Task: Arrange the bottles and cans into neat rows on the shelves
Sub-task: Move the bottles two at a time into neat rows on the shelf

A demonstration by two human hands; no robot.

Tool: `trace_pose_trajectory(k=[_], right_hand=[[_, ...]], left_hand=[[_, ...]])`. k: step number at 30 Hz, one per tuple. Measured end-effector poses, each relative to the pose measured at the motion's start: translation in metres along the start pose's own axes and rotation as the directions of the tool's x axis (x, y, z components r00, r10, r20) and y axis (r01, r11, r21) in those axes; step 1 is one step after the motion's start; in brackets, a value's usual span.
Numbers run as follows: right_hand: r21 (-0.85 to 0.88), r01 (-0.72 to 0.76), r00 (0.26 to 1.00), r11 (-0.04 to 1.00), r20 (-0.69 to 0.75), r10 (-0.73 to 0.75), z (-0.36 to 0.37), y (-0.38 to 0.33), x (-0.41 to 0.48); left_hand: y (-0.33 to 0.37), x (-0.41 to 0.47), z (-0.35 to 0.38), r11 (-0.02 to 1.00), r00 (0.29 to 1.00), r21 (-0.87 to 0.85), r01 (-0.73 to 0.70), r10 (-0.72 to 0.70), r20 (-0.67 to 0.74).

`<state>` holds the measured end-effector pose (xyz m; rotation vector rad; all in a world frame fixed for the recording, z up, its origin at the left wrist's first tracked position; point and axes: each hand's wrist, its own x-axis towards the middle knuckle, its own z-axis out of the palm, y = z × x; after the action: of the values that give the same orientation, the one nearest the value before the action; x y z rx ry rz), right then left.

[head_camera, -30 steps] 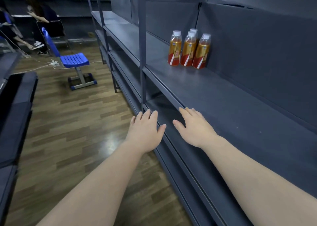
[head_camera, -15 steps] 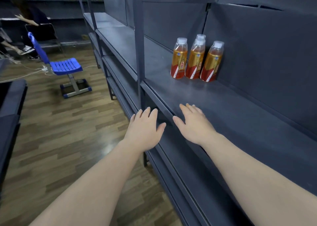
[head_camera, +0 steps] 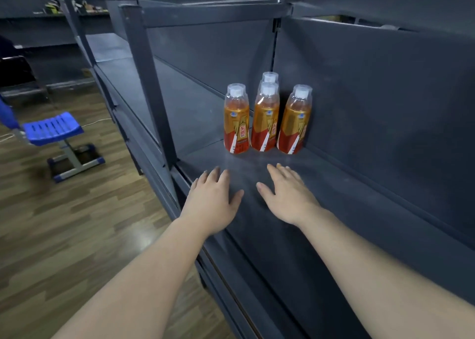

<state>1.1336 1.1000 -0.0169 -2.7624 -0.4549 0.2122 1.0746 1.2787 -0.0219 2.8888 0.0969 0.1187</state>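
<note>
Fingers (head_camera: 222,178) of the left hand (head_camera: 213,205) are lying straight and close together, holding nothing, with the thumb standing off to the side. The fingers (head_camera: 276,171) of the right hand (head_camera: 288,197) are lying the same way, straight and slightly spread, also holding nothing. Both hands are hanging palm down over the shelf (head_camera: 359,210) near its front edge. They may be resting on its surface, though the angle is making that hard to judge.

Four bottles are standing upright toward the back edge of the shelf, just beyond the fingertips and apart from them. The left bottle (head_camera: 236,122), the middle bottle (head_camera: 266,122) and the right bottle (head_camera: 295,122) are forming a front row, nearly touching. The right one is standing just beside the back panel (head_camera: 372,94). A rear bottle (head_camera: 270,77) is hiding behind the middle one, with only its white cap and shoulder showing. Each bottle is holding orange liquid under a white cap and is wearing a red and gold label.

Forearms are covering much of the lower shelves. A blue chair (head_camera: 51,129) is standing on the wooden floor (head_camera: 64,223), its back cut off by the left edge. Small items on a distant shelf (head_camera: 74,5) are too blurred to identify.
</note>
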Motion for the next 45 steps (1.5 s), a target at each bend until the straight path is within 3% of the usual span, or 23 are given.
trace_pose_trajectory(k=[8, 12, 17, 24, 34, 40, 45], right_hand=[[0.051, -0.107, 0.991, 0.993, -0.072, 0.110, 0.000, 0.006, 0.055], [0.119, -0.152, 0.977, 0.981, -0.131, 0.167, -0.003, 0.003, 0.081], [0.288, -0.143, 0.936, 0.947, -0.272, 0.224, -0.004, -0.002, 0.116], [0.446, -0.180, 0.862, 0.877, -0.358, 0.359, 0.004, -0.010, 0.154], [0.479, -0.236, 0.771, 0.846, -0.438, 0.463, 0.005, -0.017, 0.178], [0.457, -0.274, 0.769, 0.846, -0.424, 0.478, -0.005, -0.023, 0.178], [0.558, -0.239, 0.763, 0.795, -0.398, 0.509, -0.004, -0.026, 0.176]], left_hand=[[-0.015, 0.076, 0.006, 0.995, 0.994, -0.068, -0.070, 0.075, 0.074], [-0.026, 0.114, 0.006, 0.972, 0.993, -0.211, -0.103, 0.111, 0.030], [-0.036, 0.154, 0.012, 0.849, 0.996, -0.528, -0.033, -0.018, -0.091], [-0.039, 0.194, 0.019, 0.681, 0.997, -0.730, 0.059, -0.073, 0.013], [-0.043, 0.211, 0.025, 0.611, 1.000, -0.791, 0.018, -0.015, 0.012], [-0.045, 0.214, 0.023, 0.611, 1.000, -0.792, 0.012, 0.010, 0.023], [-0.044, 0.214, 0.023, 0.589, 1.000, -0.808, 0.004, 0.005, 0.009]])
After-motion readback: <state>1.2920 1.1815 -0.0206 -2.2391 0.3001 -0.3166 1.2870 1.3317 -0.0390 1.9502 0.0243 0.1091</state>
